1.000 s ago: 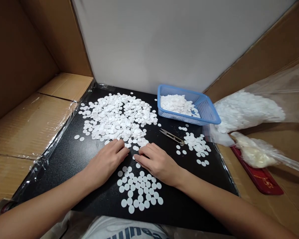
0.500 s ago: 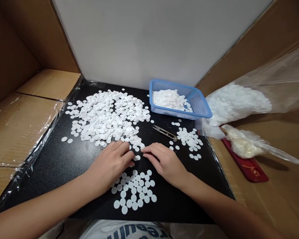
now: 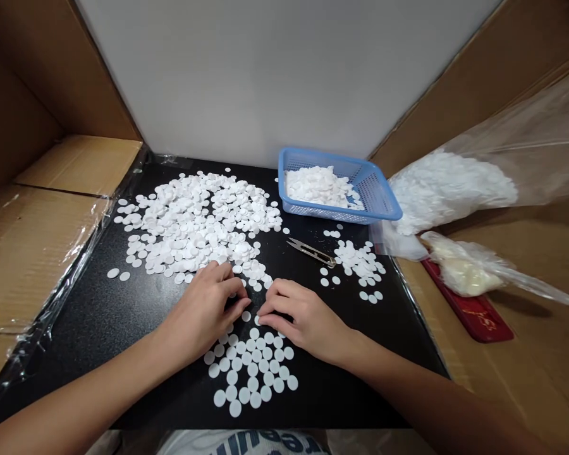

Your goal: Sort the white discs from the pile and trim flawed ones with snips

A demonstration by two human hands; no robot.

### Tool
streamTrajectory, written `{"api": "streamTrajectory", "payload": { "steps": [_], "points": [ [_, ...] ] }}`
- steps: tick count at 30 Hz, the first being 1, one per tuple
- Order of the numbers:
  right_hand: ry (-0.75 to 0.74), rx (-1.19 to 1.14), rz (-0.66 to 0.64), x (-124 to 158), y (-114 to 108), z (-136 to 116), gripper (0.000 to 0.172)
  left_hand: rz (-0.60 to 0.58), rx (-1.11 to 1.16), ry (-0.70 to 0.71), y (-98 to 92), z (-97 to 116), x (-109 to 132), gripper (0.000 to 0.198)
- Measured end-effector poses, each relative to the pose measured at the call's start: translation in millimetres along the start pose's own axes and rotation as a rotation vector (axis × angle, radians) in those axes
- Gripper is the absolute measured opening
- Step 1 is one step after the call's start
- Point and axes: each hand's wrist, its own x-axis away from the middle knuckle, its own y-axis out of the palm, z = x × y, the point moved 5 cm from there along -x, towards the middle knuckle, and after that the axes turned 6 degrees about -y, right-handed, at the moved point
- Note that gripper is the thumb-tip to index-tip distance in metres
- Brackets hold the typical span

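Observation:
Small flat white discs cover much of the black tabletop. My left hand (image 3: 211, 309) lies low at the near edge of the big disc heap (image 3: 184, 221), its fingers curled and the thumb drawn toward the index finger; whatever its fingertips hold is hidden. Just right of its thumb sits a loose disc (image 3: 246, 316). Facing it, my right hand (image 3: 303, 316) is bent with its fingers close together, thumb and fingertips at a white disc (image 3: 258, 320). Below both hands, a flat single-layer group of discs (image 3: 253, 384) is spread near the front edge.
A blue basket (image 3: 386, 201) with white discs stands at the back right. Thread snips (image 3: 310, 250) lie before it, beside a smaller disc pile (image 3: 360, 260). Farther right are a clear bag of white pieces (image 3: 450, 189), a knotted bag (image 3: 469, 268) and a red case (image 3: 488, 325). Cardboard walls flank the table.
Both hands have come slightly nearer to the front group. Discs between them have shifted toward that group, and my right fingertips have moved down and left. The view has shifted slightly.

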Motion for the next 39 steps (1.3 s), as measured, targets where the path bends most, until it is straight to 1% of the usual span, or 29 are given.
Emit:
{"api": "streamTrajectory", "payload": {
  "steps": [2,4,6,10,12,14,16,18,20,22,25,27,29,31,34,36,39],
  "points": [
    [0.023,0.002,0.002,-1.4,-1.6,0.9,0.008,0.029,0.012,-0.03,-1.1,-3.4,-1.3,0.01],
    [0.067,0.058,0.032,-3.1,-3.3,4.0,0.008,0.051,0.015,-0.034,-1.6,-5.5,-1.3,0.006],
    [0.083,0.161,0.036,-5.5,-2.1,6.1,0.01,0.032,0.032,-0.027,-1.2,-7.0,-0.2,0.007],
    [0.044,0.4,-0.007,-11.4,6.6,6.6,0.013,-0.041,0.08,-0.008,-2.1,-10.8,3.8,0.011],
    [0.005,0.496,-0.011,-14.4,9.9,5.0,0.018,-0.053,0.098,-0.001,-4.5,-14.4,4.8,0.013],
    [-0.051,0.571,-0.006,-17.1,11.5,2.3,0.023,-0.02,0.106,-0.012,-9.0,-18.9,4.1,0.017],
    [-0.099,0.629,-0.012,-19.1,12.1,0.0,0.027,0.044,0.088,-0.035,-13.9,-22.3,2.0,0.02],
    [-0.125,0.658,-0.033,-20.5,12.5,-1.5,0.027,0.089,0.034,-0.033,-15.8,-21.4,-0.4,0.017],
    [-0.139,0.661,-0.044,-21.6,12.8,-2.8,0.025,0.112,-0.065,0.008,-13.8,-15.9,-2.7,0.012],
    [-0.139,0.662,-0.028,-22.6,12.7,-4.2,0.024,0.131,-0.193,0.06,-9.4,-9.0,-4.5,0.008],
    [-0.122,0.68,0.003,-23.9,13.5,-5.1,0.026,0.178,-0.368,0.136,-4.1,-0.6,-5.6,0.013],
    [-0.109,0.69,-0.004,-24.8,15.0,-4.4,0.028,0.215,-0.437,0.198,-3.4,3.7,-4.6,0.019],
    [-0.103,0.675,-0.016,-24.9,15.7,-3.4,0.027,0.245,-0.477,0.261,-4.4,7.3,-2.0,0.022],
    [-0.088,0.609,-0.01,-23.5,14.2,-2.6,0.022,0.261,-0.491,0.31,-5.8,9.8,1.5,0.021],
    [0.014,0.407,0.02,-18.3,8.6,-0.4,0.015,0.222,-0.419,0.351,-5.4,11.3,6.6,0.016],
    [0.111,0.226,0.027,-13.7,4.9,1.1,0.014,0.154,-0.297,0.329,-3.8,9.3,7.9,0.012],
    [0.228,0.005,0.0,-8.6,0.8,1.6,0.019,0.04,-0.091,0.178,-0.6,0.8,5.1,0.009]
  ]
}}
